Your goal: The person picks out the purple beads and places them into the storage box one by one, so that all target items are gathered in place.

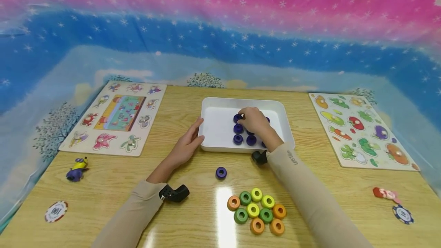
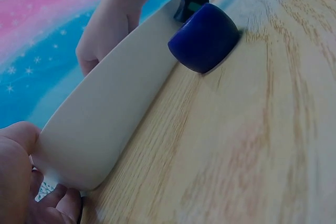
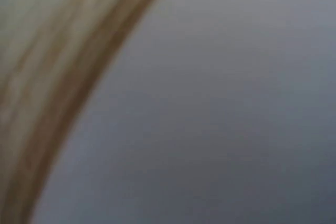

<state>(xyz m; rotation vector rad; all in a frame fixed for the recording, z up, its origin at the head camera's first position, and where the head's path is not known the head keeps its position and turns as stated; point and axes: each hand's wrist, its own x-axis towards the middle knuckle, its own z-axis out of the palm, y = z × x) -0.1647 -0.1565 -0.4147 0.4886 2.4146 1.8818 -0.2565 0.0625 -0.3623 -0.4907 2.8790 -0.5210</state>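
A white tray stands at the middle of the wooden table, with several dark purple rings in rows inside it. My right hand reaches over the tray from the right and pinches a purple ring at the far end of the left row; the hand hides part of the other rings. The left hand rests against the tray's left end, thumb and fingers touching the outside of its wall. One more purple ring lies on the table in front of the tray. The right wrist view is a blur of pale surface.
Nearer the front lies a cluster of green, yellow and orange rings. Picture puzzle boards lie left and right. A minion figure, a small red-and-pink figure and poker chips sit toward the sides.
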